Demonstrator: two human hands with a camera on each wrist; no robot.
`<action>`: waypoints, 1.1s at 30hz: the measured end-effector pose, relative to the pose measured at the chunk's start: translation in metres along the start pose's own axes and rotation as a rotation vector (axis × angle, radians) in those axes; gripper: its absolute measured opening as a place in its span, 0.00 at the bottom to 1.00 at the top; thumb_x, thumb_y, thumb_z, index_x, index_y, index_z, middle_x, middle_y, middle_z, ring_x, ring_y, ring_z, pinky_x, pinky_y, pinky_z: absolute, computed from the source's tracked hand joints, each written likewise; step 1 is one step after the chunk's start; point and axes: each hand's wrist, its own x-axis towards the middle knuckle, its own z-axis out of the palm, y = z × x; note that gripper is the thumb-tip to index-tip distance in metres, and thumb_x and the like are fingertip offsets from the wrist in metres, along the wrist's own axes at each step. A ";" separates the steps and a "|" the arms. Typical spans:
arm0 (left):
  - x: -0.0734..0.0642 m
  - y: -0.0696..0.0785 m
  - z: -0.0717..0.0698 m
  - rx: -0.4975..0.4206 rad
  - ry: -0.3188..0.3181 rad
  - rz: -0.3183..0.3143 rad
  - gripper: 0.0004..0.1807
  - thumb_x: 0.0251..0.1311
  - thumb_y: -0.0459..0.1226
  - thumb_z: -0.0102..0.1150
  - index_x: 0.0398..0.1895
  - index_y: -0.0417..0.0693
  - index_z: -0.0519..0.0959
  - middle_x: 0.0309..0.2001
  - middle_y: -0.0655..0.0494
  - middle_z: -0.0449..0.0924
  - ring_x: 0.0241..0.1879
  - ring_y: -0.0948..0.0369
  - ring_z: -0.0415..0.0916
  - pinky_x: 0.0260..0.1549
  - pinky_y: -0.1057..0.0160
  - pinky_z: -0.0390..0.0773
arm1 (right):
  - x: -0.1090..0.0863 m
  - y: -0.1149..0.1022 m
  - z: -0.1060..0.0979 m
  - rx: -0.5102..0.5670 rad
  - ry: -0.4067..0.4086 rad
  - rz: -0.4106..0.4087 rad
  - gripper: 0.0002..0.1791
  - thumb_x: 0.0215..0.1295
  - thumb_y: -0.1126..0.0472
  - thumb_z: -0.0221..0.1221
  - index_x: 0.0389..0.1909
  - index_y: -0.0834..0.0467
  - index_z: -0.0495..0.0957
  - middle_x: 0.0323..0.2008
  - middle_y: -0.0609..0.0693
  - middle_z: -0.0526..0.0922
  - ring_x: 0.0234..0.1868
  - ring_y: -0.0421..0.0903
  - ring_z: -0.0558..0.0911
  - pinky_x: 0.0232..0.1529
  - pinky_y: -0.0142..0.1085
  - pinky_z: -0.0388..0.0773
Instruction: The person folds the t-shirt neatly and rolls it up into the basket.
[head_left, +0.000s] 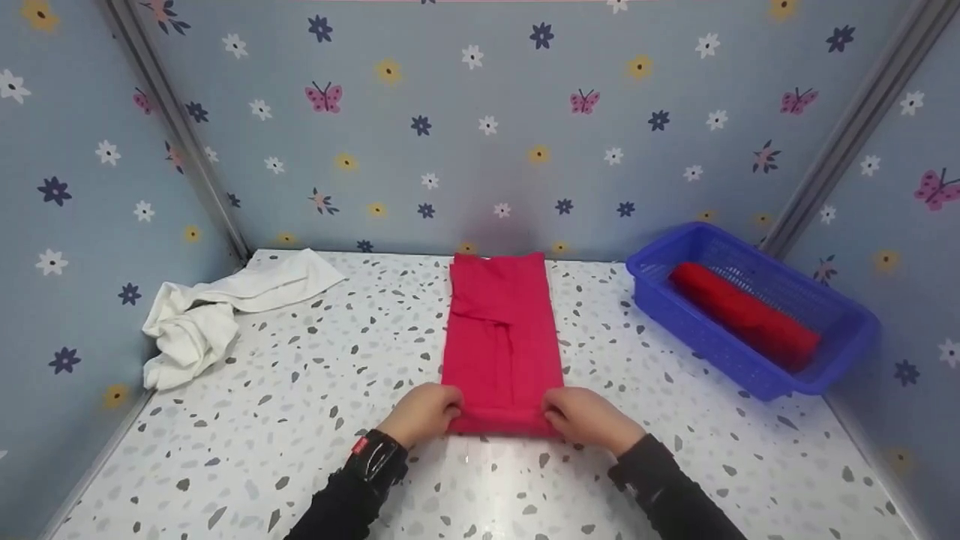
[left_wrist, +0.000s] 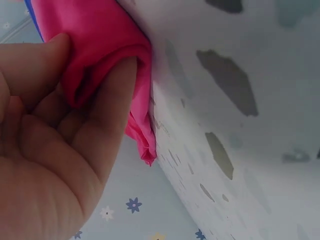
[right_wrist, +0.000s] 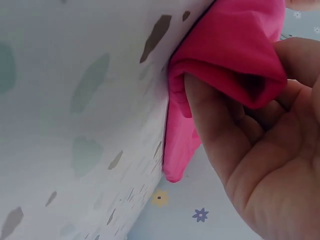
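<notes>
A pink cloth garment (head_left: pixel 532 300) lies as a long folded strip in the middle of the table, its near end turned over into a narrow fold. The left hand (head_left: pixel 424 412) pinches the left corner of that fold; in the left wrist view the thumb lies on the pink garment (left_wrist: pixel 107 30) and a finger reaches under its edge. At the opposite corner, the right hand (head_left: pixel 589 420) pinches the fold the same way. In the right wrist view, the garment's rolled edge (right_wrist: pixel 225 70) shows a hollow between thumb and fingers.
A blue plastic basket (head_left: pixel 705 341) with a rolled red cloth (head_left: pixel 742 315) in it stands at the right. At the far left lies a crumpled white cloth (head_left: pixel 195 330). Patterned panels (head_left: pixel 480 135) wall the speckled table (head_left: pixel 330 420) at the back and sides.
</notes>
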 end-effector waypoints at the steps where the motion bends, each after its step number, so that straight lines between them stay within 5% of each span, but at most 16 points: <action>1: 0.001 0.000 0.000 -0.004 -0.001 -0.006 0.05 0.65 0.25 0.66 0.34 0.42 0.86 0.32 0.53 0.84 0.38 0.51 0.83 0.45 0.47 0.83 | 0.001 0.001 0.001 0.002 0.002 0.006 0.06 0.73 0.70 0.61 0.36 0.57 0.79 0.28 0.43 0.76 0.32 0.44 0.78 0.40 0.43 0.82; 26: 0.017 -0.002 0.004 0.015 0.029 -0.082 0.07 0.61 0.28 0.70 0.28 0.43 0.81 0.28 0.54 0.81 0.32 0.54 0.79 0.39 0.50 0.82 | 0.016 0.005 0.006 -0.055 0.052 0.109 0.08 0.69 0.69 0.67 0.32 0.58 0.79 0.26 0.46 0.77 0.32 0.47 0.79 0.39 0.46 0.81; 33: 0.021 0.000 0.006 0.048 0.011 -0.103 0.09 0.61 0.28 0.70 0.26 0.43 0.79 0.26 0.54 0.79 0.31 0.53 0.79 0.38 0.50 0.82 | 0.015 -0.004 0.005 -0.191 0.214 0.057 0.10 0.65 0.70 0.69 0.32 0.58 0.77 0.26 0.48 0.76 0.31 0.49 0.80 0.33 0.44 0.80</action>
